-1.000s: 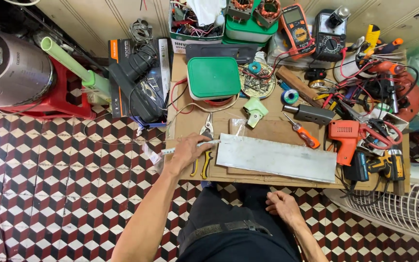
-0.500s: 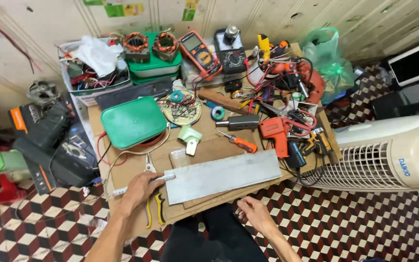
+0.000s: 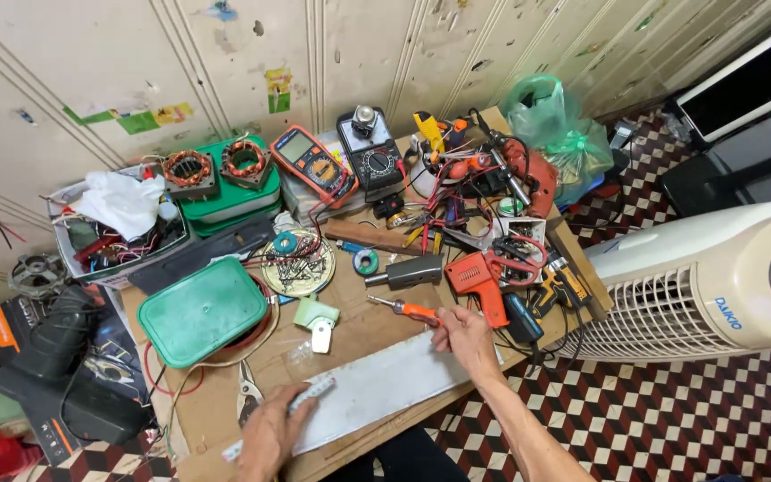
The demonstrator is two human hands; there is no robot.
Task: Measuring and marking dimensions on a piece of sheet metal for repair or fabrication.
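Gripping the orange-handled screwdriver (image 3: 408, 310) at its handle end, my right hand (image 3: 464, 337) is closed around it, near the table's right front edge. Shaft points left, lying low over the cardboard. Just in front lies the long grey metal plate (image 3: 377, 388) along the front edge; my left hand (image 3: 271, 434) rests flat, fingers loosely spread, on its left end. Pliers (image 3: 247, 391) lie beside that hand.

The left hand (image 3: 271, 435) was partly cut off by the bottom edge; a black monitor (image 3: 751, 85) ran past the upper right edge.
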